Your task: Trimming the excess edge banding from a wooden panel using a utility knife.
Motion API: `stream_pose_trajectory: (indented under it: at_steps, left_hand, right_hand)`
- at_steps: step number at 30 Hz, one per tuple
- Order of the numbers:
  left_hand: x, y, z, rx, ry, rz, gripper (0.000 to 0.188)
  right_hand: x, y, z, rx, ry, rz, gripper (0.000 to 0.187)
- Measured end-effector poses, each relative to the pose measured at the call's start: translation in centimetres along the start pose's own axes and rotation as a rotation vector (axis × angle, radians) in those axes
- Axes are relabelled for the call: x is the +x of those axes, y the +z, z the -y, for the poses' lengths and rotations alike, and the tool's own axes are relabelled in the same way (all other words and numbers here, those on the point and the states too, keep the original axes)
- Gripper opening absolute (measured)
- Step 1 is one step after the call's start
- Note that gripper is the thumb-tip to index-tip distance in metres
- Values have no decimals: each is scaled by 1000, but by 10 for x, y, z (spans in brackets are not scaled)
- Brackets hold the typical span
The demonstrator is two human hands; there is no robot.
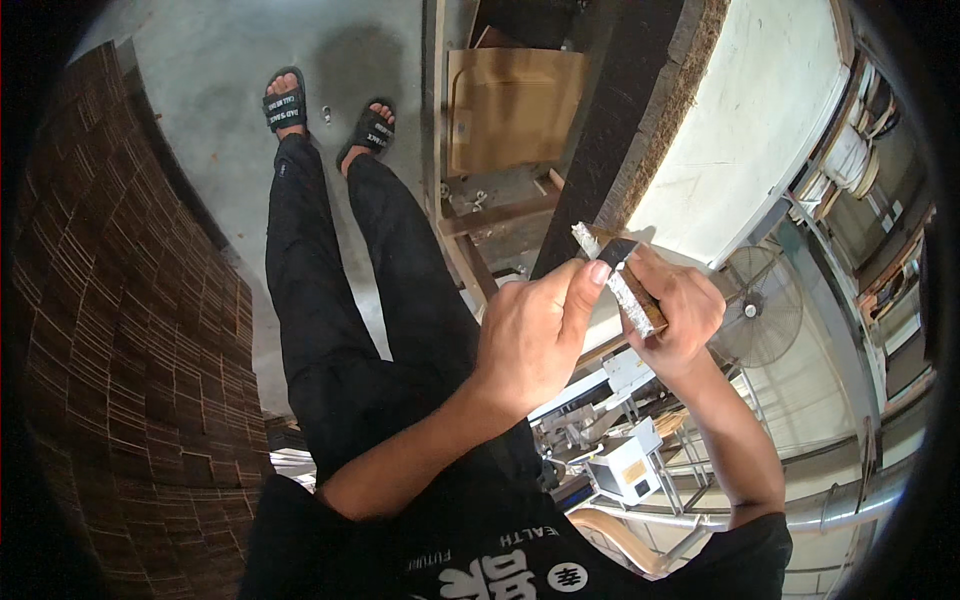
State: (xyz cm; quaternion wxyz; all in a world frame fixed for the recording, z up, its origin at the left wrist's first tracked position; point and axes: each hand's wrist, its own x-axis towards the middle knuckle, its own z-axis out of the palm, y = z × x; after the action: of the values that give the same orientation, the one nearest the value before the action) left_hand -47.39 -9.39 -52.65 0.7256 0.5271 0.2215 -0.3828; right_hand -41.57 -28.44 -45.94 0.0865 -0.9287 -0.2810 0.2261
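Both my hands are raised at the edge of a white-topped bench. My left hand is closed, its thumb pressed on a small stack of short board pieces with dark and brown faces and rough whitish edges. From the other side my right hand wraps its fingers around the same pieces. Part of the stack is hidden by my fingers, so how many pieces there are I cannot tell. Just beyond lies a long row of dark boards with a rough brown edge, along the bench's near side.
Tall stacks of dark brown strips rise on the left. A cardboard piece leans inside the bench's wooden frame. At the right stand a large round fan and a white machine. My sandalled feet are on the grey floor.
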Motion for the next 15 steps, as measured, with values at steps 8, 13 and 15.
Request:
stream_pose_trajectory:
  at_steps: [8, 13, 15]
  left_hand:
    - [-27, 4, -13, -113, 86, 98, 49]
    - [-17, -13, -5, -530, -36, 60, 43]
    - [28, -46, 13, -588, 65, 9, 46]
  right_hand:
    - [2, 0, -2, 32, -3, 8, 38]
    - [-6, 2, -2, -11, -5, -13, 44]
    - [-11, 3, -4, 10, 24, -22, 46]
